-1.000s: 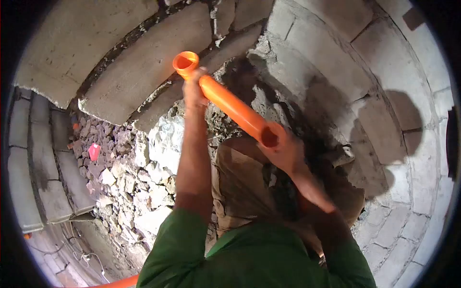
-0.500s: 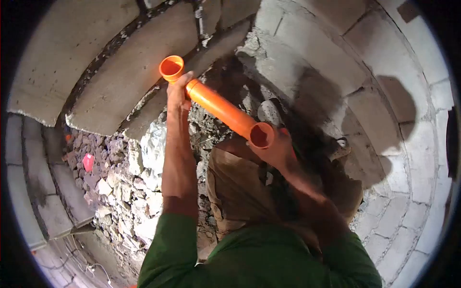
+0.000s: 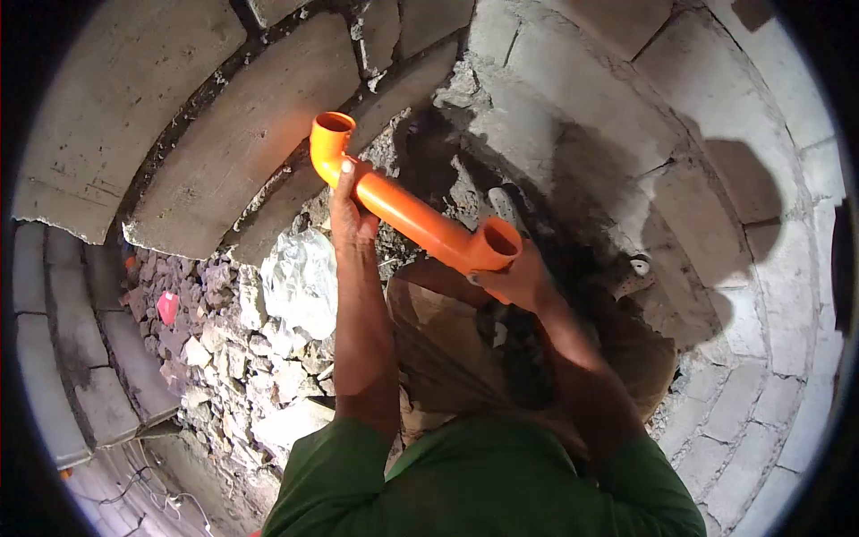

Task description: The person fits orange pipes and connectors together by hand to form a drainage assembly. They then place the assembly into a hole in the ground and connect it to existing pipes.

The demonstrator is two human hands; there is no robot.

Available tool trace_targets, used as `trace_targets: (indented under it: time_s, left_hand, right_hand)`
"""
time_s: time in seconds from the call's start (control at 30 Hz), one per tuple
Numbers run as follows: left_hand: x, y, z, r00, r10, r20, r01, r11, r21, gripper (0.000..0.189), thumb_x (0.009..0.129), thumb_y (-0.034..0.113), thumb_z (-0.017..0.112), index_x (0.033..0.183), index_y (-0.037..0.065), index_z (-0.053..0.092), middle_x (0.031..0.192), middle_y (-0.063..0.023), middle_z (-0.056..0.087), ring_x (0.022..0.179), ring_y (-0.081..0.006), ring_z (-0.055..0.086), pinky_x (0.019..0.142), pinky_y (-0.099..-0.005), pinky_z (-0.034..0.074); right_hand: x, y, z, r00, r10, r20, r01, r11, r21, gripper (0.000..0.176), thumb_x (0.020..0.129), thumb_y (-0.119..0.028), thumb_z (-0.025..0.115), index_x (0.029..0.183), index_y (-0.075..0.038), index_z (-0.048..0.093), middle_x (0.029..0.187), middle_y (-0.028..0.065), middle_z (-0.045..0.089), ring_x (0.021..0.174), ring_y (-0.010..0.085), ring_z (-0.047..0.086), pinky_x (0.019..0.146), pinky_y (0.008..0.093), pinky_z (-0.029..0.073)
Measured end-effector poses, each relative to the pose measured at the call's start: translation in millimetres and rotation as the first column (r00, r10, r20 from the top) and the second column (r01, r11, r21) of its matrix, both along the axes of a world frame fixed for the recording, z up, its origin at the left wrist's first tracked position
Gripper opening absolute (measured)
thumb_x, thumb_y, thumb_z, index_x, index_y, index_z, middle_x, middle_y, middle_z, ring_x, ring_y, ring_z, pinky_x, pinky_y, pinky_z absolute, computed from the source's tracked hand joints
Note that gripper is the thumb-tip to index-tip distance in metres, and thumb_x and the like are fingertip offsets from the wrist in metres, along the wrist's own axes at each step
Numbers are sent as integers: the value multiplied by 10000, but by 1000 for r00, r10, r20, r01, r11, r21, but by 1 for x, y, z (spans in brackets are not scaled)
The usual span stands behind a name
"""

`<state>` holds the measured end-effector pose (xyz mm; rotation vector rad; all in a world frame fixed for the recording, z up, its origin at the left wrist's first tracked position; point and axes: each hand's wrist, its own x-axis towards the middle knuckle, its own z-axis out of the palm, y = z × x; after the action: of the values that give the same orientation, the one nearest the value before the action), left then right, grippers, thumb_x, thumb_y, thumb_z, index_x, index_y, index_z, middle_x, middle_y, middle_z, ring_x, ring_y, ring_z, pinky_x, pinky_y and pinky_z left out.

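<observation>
I hold an orange plastic pipe (image 3: 407,215) with an elbow at each end, raised in front of me inside a round block-lined pit. My left hand (image 3: 351,210) grips it just below the upper elbow (image 3: 329,139), whose opening faces up. My right hand (image 3: 519,282) is closed under the lower elbow (image 3: 495,243), which also opens upward. Both arms come out of green sleeves (image 3: 465,488).
Curved concrete blocks (image 3: 224,134) ring the pit. Loose stone rubble (image 3: 233,331) and a crumpled plastic sheet (image 3: 300,282) lie at the left. A brown sack (image 3: 447,349) sits below the pipe. Thin wires (image 3: 152,492) run at the lower left. A small pink scrap (image 3: 167,306) lies among stones.
The pipe has been turned in my hands: both elbow openings, which pointed toward me before, now face upward. It has also shifted slightly to the right.
</observation>
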<state>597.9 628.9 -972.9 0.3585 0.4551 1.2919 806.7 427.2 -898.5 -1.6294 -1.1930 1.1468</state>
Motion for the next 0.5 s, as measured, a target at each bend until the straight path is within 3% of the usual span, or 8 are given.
trace_targets:
  time_s: [0.1,0.17,0.2,0.23,0.33,0.4,0.43,0.5]
  left_hand:
    - [-11,-4,-6,993,-96,62,94,995,41,566,946,480,625,1274,31,521,1073,-124,636,965,-284,634,893,-464,528]
    - [-21,-1,7,995,-103,17,103,995,-1,638,919,532,639,1286,23,527,1127,-138,629,1002,-268,632,906,-436,525]
    - [-28,1,11,970,-180,-161,198,974,106,633,926,521,633,1298,19,530,1167,-127,622,1010,-260,630,912,-430,521]
    - [-28,5,13,948,-81,-308,133,979,153,565,913,452,681,1260,21,567,1118,-95,639,978,-223,634,900,-378,521]
    - [-34,4,36,629,-62,-775,313,933,180,526,810,403,812,1146,39,631,1005,-65,684,934,-147,639,847,-272,497]
    - [-36,2,36,522,-27,-853,325,931,170,545,798,418,819,1138,36,630,996,-66,686,909,-134,637,819,-271,499]
    - [-37,2,36,403,14,-915,337,927,163,564,785,434,827,1130,33,628,987,-67,689,883,-121,634,791,-271,501]
    - [-37,-6,27,344,104,-933,268,942,203,552,776,433,832,1080,12,645,942,-54,685,836,-111,625,746,-270,505]
  right_hand:
    - [17,-25,-23,995,-80,-51,82,996,39,676,658,-150,890,1246,-22,581,1101,60,656,1046,163,634,911,320,503]
    - [28,-45,-27,995,-90,-35,92,994,61,681,645,-143,896,1238,-17,585,1109,68,656,1055,163,633,910,322,504]
    - [26,-50,-23,994,-105,-18,106,991,85,687,632,-136,902,1230,-12,589,1117,76,656,1065,162,631,909,324,505]
    - [25,-56,-17,994,-106,-16,107,991,82,687,632,-136,902,1230,-12,589,1117,76,656,1065,162,631,909,324,505]
    - [24,-71,2,993,-87,79,102,972,-211,654,645,-186,903,1204,-20,606,1118,109,670,1075,204,653,900,335,514]
    - [22,-79,7,930,27,366,-15,999,-36,625,667,-248,896,1183,-29,619,1140,156,670,1100,258,659,893,347,523]
    - [17,-82,11,930,29,366,-17,999,-37,625,667,-248,896,1183,-29,619,1140,156,670,1100,258,659,893,347,523]
    - [2,-91,18,868,35,495,57,984,-170,621,683,-303,888,1178,-40,621,1148,171,668,1070,297,669,859,357,543]
